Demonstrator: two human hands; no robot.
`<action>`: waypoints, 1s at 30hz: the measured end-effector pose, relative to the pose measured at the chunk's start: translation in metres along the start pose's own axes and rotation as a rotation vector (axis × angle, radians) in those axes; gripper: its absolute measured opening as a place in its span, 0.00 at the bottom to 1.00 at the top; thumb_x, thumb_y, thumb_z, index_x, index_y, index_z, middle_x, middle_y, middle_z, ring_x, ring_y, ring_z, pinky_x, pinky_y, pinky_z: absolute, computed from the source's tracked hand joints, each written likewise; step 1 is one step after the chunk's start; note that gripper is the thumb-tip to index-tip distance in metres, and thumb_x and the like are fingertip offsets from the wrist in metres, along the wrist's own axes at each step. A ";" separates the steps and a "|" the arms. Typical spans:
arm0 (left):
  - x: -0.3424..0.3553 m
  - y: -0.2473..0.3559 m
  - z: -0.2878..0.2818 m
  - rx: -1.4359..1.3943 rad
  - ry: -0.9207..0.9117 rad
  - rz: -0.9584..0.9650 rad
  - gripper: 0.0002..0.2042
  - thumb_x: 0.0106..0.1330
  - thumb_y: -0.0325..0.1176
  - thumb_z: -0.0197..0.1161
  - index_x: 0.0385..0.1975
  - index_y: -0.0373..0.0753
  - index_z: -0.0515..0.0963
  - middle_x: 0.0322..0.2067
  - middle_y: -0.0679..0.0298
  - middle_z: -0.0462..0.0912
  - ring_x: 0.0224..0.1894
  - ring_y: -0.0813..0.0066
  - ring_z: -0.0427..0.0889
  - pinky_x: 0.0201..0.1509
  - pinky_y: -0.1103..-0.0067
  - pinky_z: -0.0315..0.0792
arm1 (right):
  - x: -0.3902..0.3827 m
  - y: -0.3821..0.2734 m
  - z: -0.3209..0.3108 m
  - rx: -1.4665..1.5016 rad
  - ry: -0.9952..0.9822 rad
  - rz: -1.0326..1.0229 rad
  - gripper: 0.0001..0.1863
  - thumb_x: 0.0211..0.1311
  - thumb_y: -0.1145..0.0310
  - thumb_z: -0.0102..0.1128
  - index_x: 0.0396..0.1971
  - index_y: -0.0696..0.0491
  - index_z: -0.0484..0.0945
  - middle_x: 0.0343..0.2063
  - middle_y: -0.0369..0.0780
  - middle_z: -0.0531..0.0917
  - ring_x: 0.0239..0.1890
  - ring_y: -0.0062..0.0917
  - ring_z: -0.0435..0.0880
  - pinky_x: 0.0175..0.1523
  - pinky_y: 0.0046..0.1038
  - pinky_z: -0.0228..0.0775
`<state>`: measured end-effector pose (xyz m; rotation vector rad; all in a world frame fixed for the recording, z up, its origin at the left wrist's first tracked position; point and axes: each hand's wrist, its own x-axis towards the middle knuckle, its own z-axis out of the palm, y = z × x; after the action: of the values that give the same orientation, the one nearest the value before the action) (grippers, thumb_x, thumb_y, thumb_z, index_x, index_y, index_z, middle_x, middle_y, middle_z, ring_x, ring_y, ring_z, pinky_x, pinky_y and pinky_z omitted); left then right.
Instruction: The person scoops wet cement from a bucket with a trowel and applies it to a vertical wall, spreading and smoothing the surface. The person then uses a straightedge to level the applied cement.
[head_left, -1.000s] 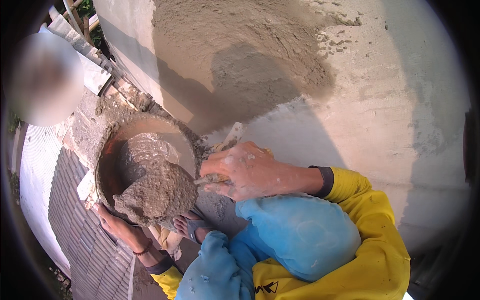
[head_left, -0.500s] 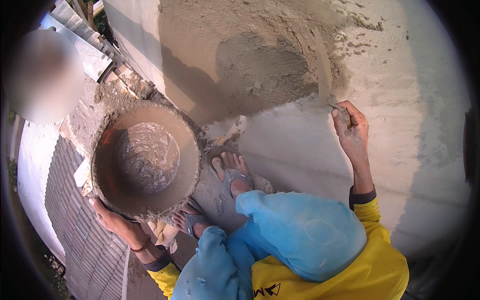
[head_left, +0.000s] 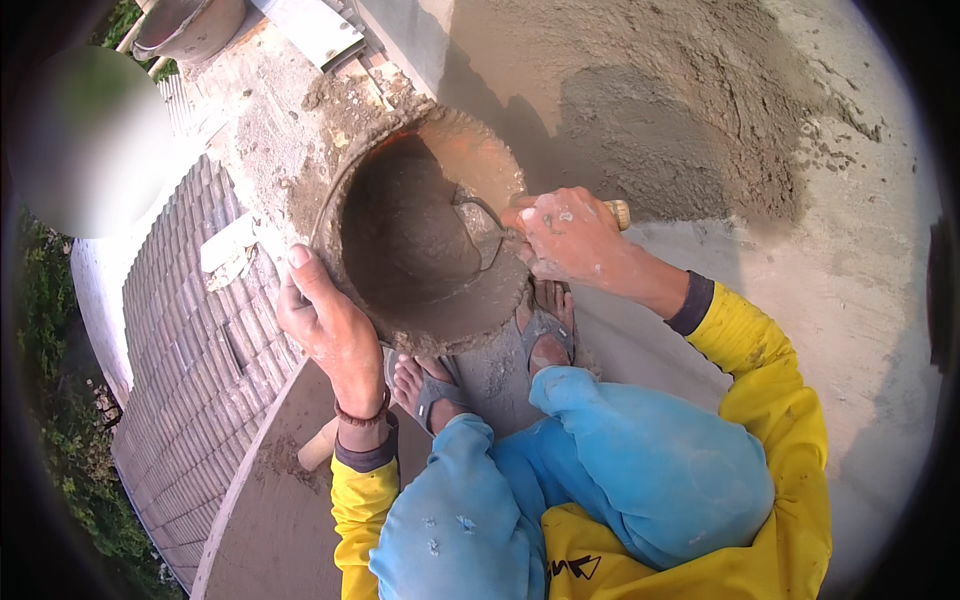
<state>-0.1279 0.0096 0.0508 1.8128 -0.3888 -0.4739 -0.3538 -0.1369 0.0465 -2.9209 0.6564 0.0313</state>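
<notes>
In front of me a mortar-caked bucket [head_left: 500, 160] tilts, with wet grey mortar [head_left: 400, 230] inside. My left hand [head_left: 335, 325] grips its near left rim, thumb up along the outside. My right hand [head_left: 575, 235] is closed round the wooden handle of a trowel [head_left: 478, 230]; the handle's end sticks out past my fist. The trowel's blade reaches over the bucket's right rim into the mortar, and part of it is hidden there.
A wall [head_left: 640, 140] with wet mortar spread on it rises ahead and to the right. Tiled roofing [head_left: 200, 350] slopes below on the left. Another bucket [head_left: 195, 30] stands at the far left, near a pale board [head_left: 310, 30]. My sandalled feet [head_left: 430, 385] are just below the bucket.
My right hand has come from the wall, at the right, left to the bucket, bringing the trowel into it. The bucket is now more tilted, my left hand still at its rim.
</notes>
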 end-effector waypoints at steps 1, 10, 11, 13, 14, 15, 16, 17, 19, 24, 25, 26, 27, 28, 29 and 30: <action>0.001 -0.003 -0.003 -0.011 0.000 -0.010 0.25 0.81 0.49 0.51 0.23 0.36 0.67 0.22 0.75 0.61 0.29 0.85 0.56 0.30 0.79 0.52 | -0.002 -0.005 0.002 0.067 -0.065 0.026 0.11 0.55 0.64 0.67 0.35 0.54 0.79 0.32 0.39 0.84 0.31 0.35 0.85 0.33 0.40 0.75; 0.034 -0.041 -0.053 -0.319 -0.027 -0.300 0.23 0.79 0.47 0.52 0.57 0.30 0.76 0.48 0.61 0.83 0.44 0.74 0.83 0.47 0.76 0.78 | -0.041 -0.052 -0.029 0.518 0.258 0.158 0.13 0.61 0.63 0.68 0.42 0.54 0.81 0.29 0.39 0.84 0.29 0.36 0.84 0.33 0.35 0.75; 0.040 -0.050 -0.057 -0.401 0.008 -0.371 0.24 0.79 0.47 0.52 0.60 0.31 0.74 0.53 0.59 0.82 0.49 0.71 0.83 0.53 0.74 0.78 | -0.046 -0.054 -0.033 0.599 0.237 0.178 0.14 0.62 0.63 0.68 0.43 0.54 0.82 0.29 0.40 0.84 0.29 0.35 0.84 0.33 0.33 0.75; 0.044 -0.067 -0.066 -0.459 0.050 -0.422 0.25 0.79 0.47 0.52 0.63 0.31 0.73 0.56 0.57 0.80 0.54 0.68 0.81 0.58 0.73 0.77 | -0.063 -0.051 -0.035 0.792 0.145 0.163 0.15 0.63 0.64 0.67 0.46 0.56 0.82 0.28 0.40 0.84 0.28 0.31 0.83 0.35 0.29 0.75; 0.043 -0.073 -0.070 -0.229 0.068 -0.286 0.26 0.79 0.48 0.53 0.64 0.31 0.71 0.57 0.56 0.80 0.54 0.66 0.81 0.60 0.72 0.76 | -0.075 -0.046 -0.030 0.955 0.079 0.171 0.14 0.64 0.64 0.67 0.45 0.56 0.82 0.28 0.40 0.84 0.27 0.28 0.82 0.36 0.27 0.74; 0.044 -0.077 -0.072 -0.291 0.020 -0.289 0.26 0.79 0.48 0.52 0.64 0.31 0.71 0.57 0.56 0.79 0.55 0.66 0.81 0.61 0.71 0.76 | -0.090 -0.036 -0.022 1.107 0.015 0.151 0.14 0.66 0.64 0.67 0.45 0.57 0.82 0.28 0.39 0.84 0.27 0.25 0.82 0.37 0.25 0.74; 0.044 -0.081 -0.073 -0.361 0.028 -0.354 0.26 0.79 0.48 0.52 0.64 0.31 0.71 0.57 0.56 0.79 0.55 0.66 0.80 0.61 0.71 0.76 | -0.107 -0.023 -0.012 1.255 -0.051 0.123 0.14 0.67 0.63 0.67 0.44 0.57 0.82 0.28 0.38 0.84 0.26 0.22 0.81 0.37 0.23 0.73; 0.044 -0.082 -0.074 -0.452 0.045 -0.425 0.26 0.79 0.48 0.52 0.64 0.30 0.71 0.58 0.56 0.79 0.56 0.66 0.80 0.62 0.71 0.75 | -0.123 -0.011 0.003 1.623 -0.229 0.287 0.14 0.68 0.62 0.66 0.43 0.57 0.82 0.27 0.36 0.83 0.26 0.20 0.80 0.37 0.23 0.73; 0.041 -0.081 -0.075 -0.392 0.029 -0.366 0.27 0.81 0.48 0.49 0.64 0.29 0.71 0.59 0.56 0.78 0.57 0.67 0.78 0.64 0.72 0.72 | -0.151 0.017 0.034 1.880 -0.371 0.727 0.13 0.70 0.61 0.65 0.41 0.57 0.82 0.25 0.34 0.81 0.25 0.17 0.79 0.34 0.23 0.72; 0.035 -0.077 -0.075 -0.264 -0.003 -0.218 0.27 0.81 0.49 0.48 0.64 0.29 0.71 0.59 0.56 0.77 0.56 0.69 0.77 0.64 0.72 0.71 | -0.187 0.050 0.041 0.465 0.209 1.147 0.12 0.71 0.63 0.63 0.37 0.58 0.79 0.19 0.34 0.77 0.21 0.19 0.74 0.29 0.25 0.68; 0.034 -0.078 -0.075 -0.252 -0.012 -0.201 0.27 0.81 0.49 0.47 0.64 0.28 0.71 0.59 0.56 0.77 0.57 0.69 0.77 0.64 0.73 0.71 | -0.191 0.049 0.029 0.441 0.266 1.121 0.11 0.69 0.62 0.63 0.38 0.56 0.80 0.20 0.38 0.79 0.23 0.25 0.78 0.31 0.29 0.71; 0.034 -0.078 -0.076 -0.251 0.003 -0.235 0.27 0.81 0.49 0.47 0.64 0.28 0.70 0.59 0.57 0.77 0.57 0.69 0.77 0.64 0.73 0.71 | -0.196 0.048 0.018 0.433 0.268 1.182 0.11 0.68 0.62 0.64 0.39 0.54 0.81 0.22 0.42 0.82 0.25 0.31 0.82 0.34 0.32 0.73; 0.035 -0.079 -0.075 -0.260 0.010 -0.264 0.27 0.81 0.48 0.47 0.64 0.28 0.70 0.59 0.57 0.76 0.57 0.69 0.77 0.64 0.73 0.71 | -0.198 0.048 0.012 0.391 0.296 1.270 0.11 0.66 0.61 0.65 0.40 0.53 0.82 0.23 0.46 0.84 0.27 0.36 0.86 0.37 0.36 0.76; 0.035 -0.080 -0.075 -0.255 0.003 -0.250 0.27 0.82 0.48 0.46 0.64 0.28 0.70 0.59 0.58 0.76 0.57 0.71 0.76 0.64 0.74 0.70 | -0.201 0.048 0.012 0.366 0.246 1.235 0.12 0.66 0.60 0.65 0.40 0.52 0.82 0.25 0.47 0.85 0.30 0.38 0.86 0.39 0.38 0.76; 0.035 -0.081 -0.075 -0.234 0.031 -0.272 0.27 0.82 0.49 0.46 0.64 0.28 0.70 0.58 0.58 0.76 0.57 0.71 0.76 0.64 0.74 0.70 | -0.205 0.051 0.018 0.318 0.206 1.218 0.13 0.66 0.58 0.65 0.40 0.52 0.82 0.27 0.48 0.86 0.32 0.40 0.87 0.41 0.39 0.76; 0.035 -0.082 -0.076 -0.207 -0.005 -0.236 0.27 0.82 0.49 0.46 0.64 0.27 0.70 0.58 0.58 0.77 0.57 0.71 0.76 0.64 0.74 0.70 | -0.206 0.056 0.036 0.296 0.208 1.124 0.14 0.66 0.57 0.65 0.40 0.52 0.83 0.28 0.48 0.87 0.35 0.42 0.88 0.43 0.40 0.77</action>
<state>-0.0573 0.0782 -0.0124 1.6629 -0.1228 -0.6574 -0.5640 -0.0946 0.0143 -1.9406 2.0064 -0.2225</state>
